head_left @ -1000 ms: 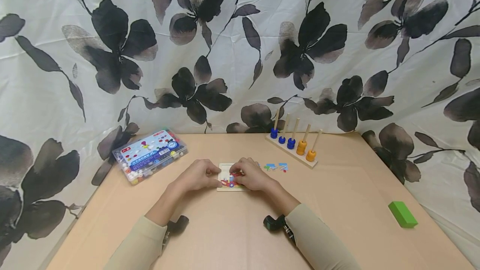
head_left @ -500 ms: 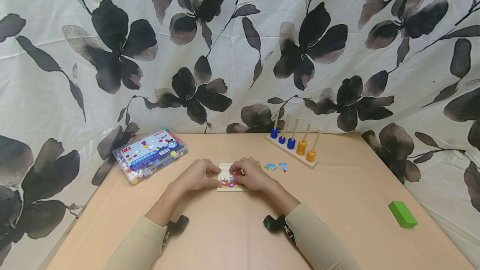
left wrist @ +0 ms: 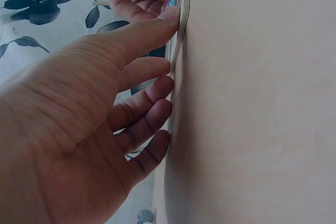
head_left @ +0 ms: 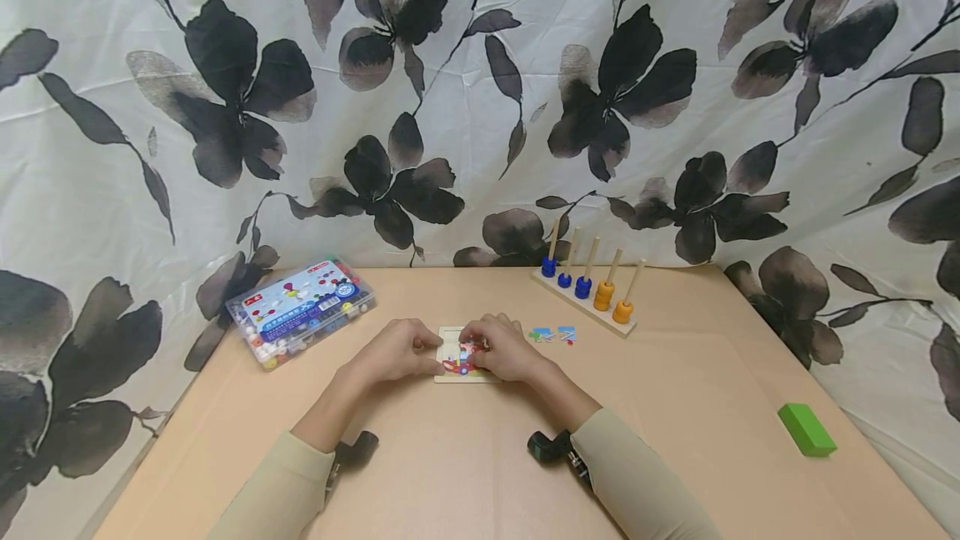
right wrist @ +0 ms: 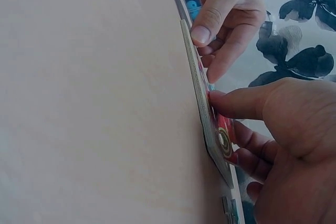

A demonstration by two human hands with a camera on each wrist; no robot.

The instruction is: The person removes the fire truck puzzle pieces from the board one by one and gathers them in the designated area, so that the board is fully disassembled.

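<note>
Pale table, backed by floral cloth: a puzzle board is set between two hands.
At the board, a red piece is pinched by the right hand; the board's left edge is touched by the loosely extended left hand. Over the last second hardly any movement is seen, so work on that piece is judged unfinished. Right of the board, blue pieces are left lying, with a peg stand beyond; a bead box is placed left, a green block well to its right.
</note>
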